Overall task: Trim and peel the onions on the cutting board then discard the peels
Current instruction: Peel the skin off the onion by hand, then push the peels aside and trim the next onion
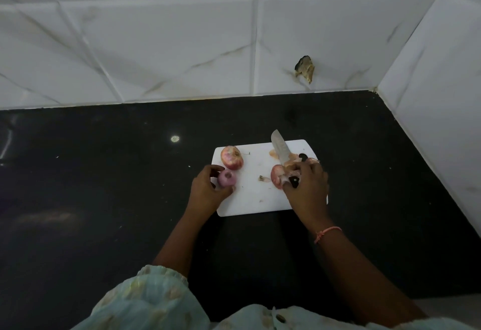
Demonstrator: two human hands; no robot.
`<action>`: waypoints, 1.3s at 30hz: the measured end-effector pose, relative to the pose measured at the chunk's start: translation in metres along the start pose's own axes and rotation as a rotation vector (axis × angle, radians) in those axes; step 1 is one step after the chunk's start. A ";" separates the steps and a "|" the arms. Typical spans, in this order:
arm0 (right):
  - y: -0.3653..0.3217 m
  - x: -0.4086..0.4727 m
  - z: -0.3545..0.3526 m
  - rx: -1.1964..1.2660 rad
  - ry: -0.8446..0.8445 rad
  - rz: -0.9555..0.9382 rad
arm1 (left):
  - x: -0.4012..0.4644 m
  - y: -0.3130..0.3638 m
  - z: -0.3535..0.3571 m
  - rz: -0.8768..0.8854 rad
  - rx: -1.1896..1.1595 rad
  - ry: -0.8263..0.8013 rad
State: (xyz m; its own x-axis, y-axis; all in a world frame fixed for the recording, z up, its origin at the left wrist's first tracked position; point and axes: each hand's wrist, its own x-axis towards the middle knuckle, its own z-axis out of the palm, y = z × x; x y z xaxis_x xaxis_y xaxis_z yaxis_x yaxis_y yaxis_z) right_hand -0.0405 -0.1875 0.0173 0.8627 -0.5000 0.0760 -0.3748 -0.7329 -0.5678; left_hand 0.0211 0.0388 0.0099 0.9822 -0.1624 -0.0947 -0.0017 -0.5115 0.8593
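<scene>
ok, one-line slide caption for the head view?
Left hand holds a peeled onion; right hand grips the knife over the cutting board.

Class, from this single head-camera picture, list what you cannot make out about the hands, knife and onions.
- Knife handle: head view, mostly covered by the right hand.
- Onion by that hand: partly hidden; whether peeled is unclear.
- Peels behind the blade: blurred, uncountable.
- Left hand fingertips: hidden behind the peeled onion.
- Cutting board right edge: covered by the wrist.

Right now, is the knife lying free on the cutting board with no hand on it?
No. The right hand grips the knife by its handle, blade pointing away over the cutting board.
</scene>
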 end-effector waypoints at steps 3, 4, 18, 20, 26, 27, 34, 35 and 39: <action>0.008 -0.001 -0.002 -0.103 -0.103 0.069 | 0.003 -0.003 0.000 -0.017 0.029 0.004; 0.010 -0.001 -0.001 -0.089 -0.126 0.078 | 0.005 -0.004 -0.001 -0.021 0.045 -0.006; 0.005 -0.014 -0.031 0.159 -0.073 0.084 | 0.008 0.037 -0.008 0.087 0.196 0.097; 0.004 -0.017 -0.038 0.091 -0.082 0.100 | 0.008 0.050 -0.002 0.117 0.318 0.077; 0.006 -0.014 -0.050 0.142 -0.135 0.213 | 0.015 0.067 0.003 0.152 0.429 0.056; 0.006 -0.012 -0.051 0.185 -0.175 0.234 | 0.015 0.071 0.006 0.160 0.441 0.037; -0.023 -0.011 -0.049 0.881 -0.239 0.378 | -0.009 0.106 0.042 0.070 0.083 -0.490; -0.030 -0.011 -0.048 0.942 -0.245 0.381 | -0.013 0.110 0.046 0.000 0.047 -0.582; -0.041 -0.003 -0.041 0.903 -0.252 0.442 | -0.018 0.116 0.052 -0.306 -0.270 -0.712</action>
State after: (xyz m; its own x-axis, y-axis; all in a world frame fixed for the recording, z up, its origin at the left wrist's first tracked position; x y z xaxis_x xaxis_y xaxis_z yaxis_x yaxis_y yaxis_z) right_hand -0.0417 -0.1745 0.0738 0.7948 -0.4533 -0.4034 -0.3710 0.1632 -0.9142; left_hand -0.0065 -0.0618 0.0851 0.5769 -0.5915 -0.5632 0.3818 -0.4143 0.8262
